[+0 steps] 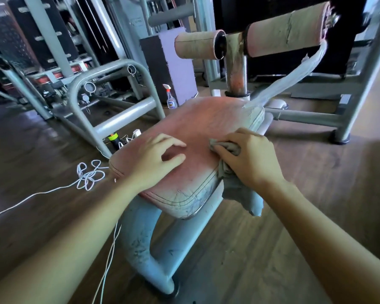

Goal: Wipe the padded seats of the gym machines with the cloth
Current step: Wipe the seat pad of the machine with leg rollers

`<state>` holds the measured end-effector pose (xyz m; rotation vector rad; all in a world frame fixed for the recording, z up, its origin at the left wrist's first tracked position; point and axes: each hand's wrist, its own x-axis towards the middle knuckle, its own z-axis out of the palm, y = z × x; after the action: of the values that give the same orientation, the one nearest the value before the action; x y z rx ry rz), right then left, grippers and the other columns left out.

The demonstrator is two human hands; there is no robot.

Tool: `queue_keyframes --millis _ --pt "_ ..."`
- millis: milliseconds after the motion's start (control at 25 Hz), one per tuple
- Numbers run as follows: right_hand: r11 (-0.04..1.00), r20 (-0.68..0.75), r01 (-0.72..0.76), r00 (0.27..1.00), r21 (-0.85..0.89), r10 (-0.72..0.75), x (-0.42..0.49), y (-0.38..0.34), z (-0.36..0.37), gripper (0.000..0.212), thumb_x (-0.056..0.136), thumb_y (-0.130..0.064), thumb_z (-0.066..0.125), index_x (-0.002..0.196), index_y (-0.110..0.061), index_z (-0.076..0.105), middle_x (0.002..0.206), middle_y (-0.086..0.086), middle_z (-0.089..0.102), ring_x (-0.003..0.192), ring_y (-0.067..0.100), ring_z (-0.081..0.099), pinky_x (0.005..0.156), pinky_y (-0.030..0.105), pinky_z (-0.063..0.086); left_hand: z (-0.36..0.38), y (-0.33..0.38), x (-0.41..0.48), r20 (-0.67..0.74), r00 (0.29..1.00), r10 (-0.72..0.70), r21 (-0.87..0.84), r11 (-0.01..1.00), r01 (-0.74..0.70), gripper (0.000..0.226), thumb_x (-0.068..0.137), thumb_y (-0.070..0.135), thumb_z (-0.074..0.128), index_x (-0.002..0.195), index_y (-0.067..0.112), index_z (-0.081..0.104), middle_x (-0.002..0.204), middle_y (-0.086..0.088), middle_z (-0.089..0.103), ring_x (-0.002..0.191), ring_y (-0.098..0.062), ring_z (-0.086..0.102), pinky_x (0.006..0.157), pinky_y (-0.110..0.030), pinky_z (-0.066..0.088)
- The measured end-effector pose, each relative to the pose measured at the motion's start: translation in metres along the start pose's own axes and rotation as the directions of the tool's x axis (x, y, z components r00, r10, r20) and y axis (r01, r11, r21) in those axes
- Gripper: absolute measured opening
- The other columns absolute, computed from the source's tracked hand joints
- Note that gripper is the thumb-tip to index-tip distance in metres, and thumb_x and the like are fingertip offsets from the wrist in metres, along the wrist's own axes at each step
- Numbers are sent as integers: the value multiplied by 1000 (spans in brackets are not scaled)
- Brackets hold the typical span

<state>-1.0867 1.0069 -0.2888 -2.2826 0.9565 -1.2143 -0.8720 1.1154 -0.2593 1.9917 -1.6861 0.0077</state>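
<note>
**Wooden gym floor, seat pad in reach: position of hands and cloth**

Wooden flooring [316, 172] is seen on all sides of the machine, with grey steel frames behind it. The padded seat [195, 128], faded red and cracked at its near corner, is located directly ahead of both hands. Its long axis is directed away from the person, toward the upright post [236, 71] that carries two roller pads [195, 46].

The left hand [160, 159] is rested on the near left part of the pad, fingers spread and lightly bent, with nothing held. The right hand [248, 156] is closed around the bunched grey cloth [235, 187] and is pressed to the pad at its right edge. A tail of cloth is left hanging over that edge, clear of the floor. The hands are kept apart, with a bare strip of pad between them.

The far half of the pad is judged unwiped and is nearer to the right hand. A stroke along the long axis is therefore indicated. Room is limited ahead by the post and by torn plastic wrap [294, 75] at the far right corner. A white cord [89, 174] and a spray bottle [170, 98] are located on the floor to the left, well apart from the stroke path.
</note>
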Motion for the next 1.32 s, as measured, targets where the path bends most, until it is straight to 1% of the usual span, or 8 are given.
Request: queue_keyframes --millis 160,320,560,760,920,1080,1240,1320 --pt "964 -111 -97 986 247 128 -63 -18 -1 13 89 -32 74 102 -33 76 96 -17 67 92 3 66 82 28 53 5 5 -23 -33 995 91 -29 995 -92 38 85 54 51 115 39 68 119 23 58 119 -9 51 107 -42 39" --pt "904 -178 -112 963 414 201 -104 -28 18 8 90 -19 75 98 -20 76 100 -15 66 97 7 68 84 25 52 7 3 -18 -46 994 94 -42 994 -96 37 84 53 51 114 39 68 118 23 59 117 -9 52 106 -43 41" --pt "924 -198 -26 974 383 110 -129 -39 38 9 91 -24 75 95 -16 74 96 -10 66 92 13 67 78 32 53 11 -1 -12 -96 993 71 -65 995 -77 28 85 48 53 106 39 69 110 21 61 112 -7 56 104 -51 42" --pt "835 -180 -223 918 503 354 -112 -30 35 8 91 -21 73 97 -20 69 93 -12 69 91 5 68 79 28 53 12 4 -10 -114 993 42 -58 997 -49 23 83 44 56 101 36 69 105 20 61 104 -2 57 102 -48 44" --pt "909 -154 -68 978 410 142 -130 -49 36 6 93 -20 72 98 -17 71 87 -8 64 86 9 64 76 25 50 12 5 -11 -124 991 43 -65 997 -51 18 84 37 60 99 35 70 103 19 62 102 1 58 100 -45 46" --pt "884 -188 -206 933 420 306 -105 -25 31 5 91 -22 73 96 -22 70 90 -12 68 87 4 67 78 31 52 12 10 -11 -135 990 39 -59 997 -47 18 84 35 61 99 33 71 103 17 63 102 -1 59 100 -43 46" --pt "916 -217 -43 966 399 140 -122 -51 38 7 93 -17 71 99 -15 73 95 -8 65 91 10 66 81 25 50 10 11 -11 -114 993 28 -36 999 -33 22 83 42 56 100 36 68 106 19 61 105 -4 58 99 -45 46" --pt "910 -236 -70 955 408 179 -105 -34 36 6 93 -18 71 99 -18 74 96 -11 66 93 6 66 82 22 50 10 11 -12 -103 995 17 -11 1000 -18 24 83 45 53 101 37 67 107 19 60 107 -6 56 99 -46 45"
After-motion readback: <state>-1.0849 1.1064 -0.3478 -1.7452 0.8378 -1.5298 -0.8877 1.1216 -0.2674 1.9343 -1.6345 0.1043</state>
